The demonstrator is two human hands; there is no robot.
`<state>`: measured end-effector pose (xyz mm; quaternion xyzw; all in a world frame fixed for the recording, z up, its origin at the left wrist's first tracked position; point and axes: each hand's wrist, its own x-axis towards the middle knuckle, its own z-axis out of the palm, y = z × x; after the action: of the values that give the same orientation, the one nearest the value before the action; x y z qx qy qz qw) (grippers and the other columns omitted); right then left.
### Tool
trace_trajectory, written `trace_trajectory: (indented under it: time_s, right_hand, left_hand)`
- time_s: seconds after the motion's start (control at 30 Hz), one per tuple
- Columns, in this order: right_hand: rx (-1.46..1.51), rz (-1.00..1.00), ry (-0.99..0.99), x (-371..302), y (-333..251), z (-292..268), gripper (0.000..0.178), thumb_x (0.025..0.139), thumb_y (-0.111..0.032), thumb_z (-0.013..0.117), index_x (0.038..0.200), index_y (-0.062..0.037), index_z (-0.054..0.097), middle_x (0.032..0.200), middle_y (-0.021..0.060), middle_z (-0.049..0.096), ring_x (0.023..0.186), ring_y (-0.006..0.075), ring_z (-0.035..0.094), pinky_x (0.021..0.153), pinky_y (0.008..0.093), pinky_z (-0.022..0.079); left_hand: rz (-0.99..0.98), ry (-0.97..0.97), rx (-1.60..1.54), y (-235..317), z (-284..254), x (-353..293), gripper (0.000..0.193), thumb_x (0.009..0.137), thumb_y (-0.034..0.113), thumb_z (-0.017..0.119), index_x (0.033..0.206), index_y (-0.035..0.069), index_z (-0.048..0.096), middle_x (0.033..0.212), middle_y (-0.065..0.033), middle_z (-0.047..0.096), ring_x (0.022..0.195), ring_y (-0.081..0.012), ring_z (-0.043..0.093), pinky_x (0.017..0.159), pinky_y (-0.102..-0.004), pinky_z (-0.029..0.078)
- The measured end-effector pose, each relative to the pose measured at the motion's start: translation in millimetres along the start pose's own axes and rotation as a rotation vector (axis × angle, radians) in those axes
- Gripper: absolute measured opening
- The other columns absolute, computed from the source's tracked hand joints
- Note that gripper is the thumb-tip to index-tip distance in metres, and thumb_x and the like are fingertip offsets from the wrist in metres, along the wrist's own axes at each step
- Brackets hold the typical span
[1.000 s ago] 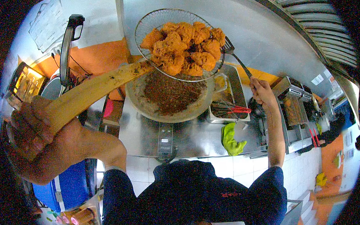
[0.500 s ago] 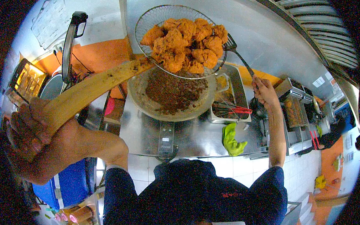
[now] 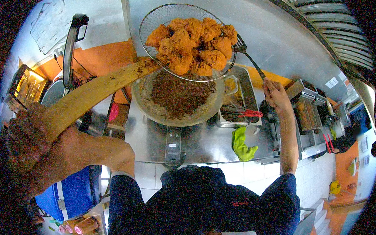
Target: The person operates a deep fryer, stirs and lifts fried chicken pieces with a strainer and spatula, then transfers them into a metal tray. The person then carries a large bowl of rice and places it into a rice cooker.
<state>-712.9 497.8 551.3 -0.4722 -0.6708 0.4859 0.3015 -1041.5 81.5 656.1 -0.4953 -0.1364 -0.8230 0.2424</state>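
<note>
My left hand [image 3: 35, 143] is closed round the long, broad wooden handle [image 3: 96, 87] of a wire strainer [image 3: 153, 25]. Golden-brown fried chicken pieces [image 3: 179, 45] are heaped in the strainer, held up above a wide pan [image 3: 144, 104] of dark oil. My right hand [image 3: 276, 95] grips the handle of a dark slotted spatula [image 3: 254, 62]. The spatula's slotted head is at the strainer's right rim, close to the chicken; whether it touches the rim I cannot tell. Part of the pan's far side is hidden behind the strainer.
Right of the pan is a metal tray [image 3: 240, 123] with red-handled tongs [image 3: 250, 113] in it. A yellow-green cloth [image 3: 242, 144] lies on the steel counter [image 3: 205, 146] near its front edge. A blue box [image 3: 70, 196] stands low at left. Another person [image 3: 348, 139] is at far right.
Almost nothing differs. The view has shifted very slightly, while the strainer, the chicken and both hands keep nearly the same positions.
</note>
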Motion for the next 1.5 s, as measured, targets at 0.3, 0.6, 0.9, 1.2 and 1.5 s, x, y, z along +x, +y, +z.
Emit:
trace_trajectory:
  time_s: [0.3, 0.6, 0.9, 1.2, 1.5]
  right_hand:
    - [-0.001, 0.037, 0.014, 26.5, -5.3, -5.9, 0.036, 0.095, -0.044, 0.057, 0.079, -0.011, 0.055, 0.055, -0.0055, 0.044, 0.036, 0.0035, 0.03, 0.032, 0.022, 0.018]
    - [0.062, 0.039, 0.027, -9.8, -16.8, -9.1, 0.036, 0.096, -0.042, 0.057, 0.078, -0.0111, 0.055, 0.051, -0.0062, 0.041, 0.035, 0.0031, 0.03, 0.032, 0.0217, 0.017]
    - [0.077, 0.0, 0.034, 16.7, -30.0, -11.6, 0.035, 0.096, -0.043, 0.056, 0.08, -0.0121, 0.055, 0.055, -0.0059, 0.045, 0.036, 0.0036, 0.031, 0.031, 0.0221, 0.018]
    - [-0.034, -0.042, -0.069, 19.1, -23.5, -14.2, 0.035, 0.095, -0.044, 0.056, 0.079, -0.0128, 0.054, 0.053, -0.0063, 0.042, 0.035, 0.0034, 0.029, 0.031, 0.0216, 0.017]
    - [0.044, -0.101, 0.111, 26.3, -39.5, -15.1, 0.031, 0.096, -0.04, 0.058, 0.089, -0.0097, 0.059, 0.059, -0.0044, 0.048, 0.038, 0.0031, 0.033, 0.032, 0.0205, 0.021]
  left_hand:
    - [-0.161, 0.074, -0.163, -12.8, 8.3, 2.1, 0.036, 0.081, 0.044, 0.045, 0.067, 0.01, 0.041, 0.062, -0.0018, 0.038, 0.05, -0.0132, 0.034, 0.049, -0.0292, 0.029]
    - [0.294, 0.341, 0.762, -18.9, 50.6, 22.3, 0.036, 0.079, 0.039, 0.046, 0.069, 0.005, 0.047, 0.058, -0.0022, 0.037, 0.047, -0.0122, 0.033, 0.049, -0.0305, 0.03]
    - [-0.039, 0.077, -0.088, -13.5, 11.7, 28.6, 0.023, 0.076, 0.029, 0.05, 0.063, 0.01, 0.045, 0.055, 0.0002, 0.037, 0.043, -0.0125, 0.034, 0.048, -0.0297, 0.031]
    - [0.187, 0.424, 0.377, -46.7, 61.4, 39.2, 0.024, 0.078, 0.028, 0.05, 0.062, 0.013, 0.043, 0.055, -0.0022, 0.037, 0.043, -0.015, 0.035, 0.044, -0.0275, 0.031]
    - [-0.013, 0.098, 0.064, -12.1, -7.1, 41.4, 0.031, 0.078, 0.038, 0.051, 0.063, 0.011, 0.046, 0.054, -0.0024, 0.04, 0.046, -0.0151, 0.038, 0.052, -0.0286, 0.034]
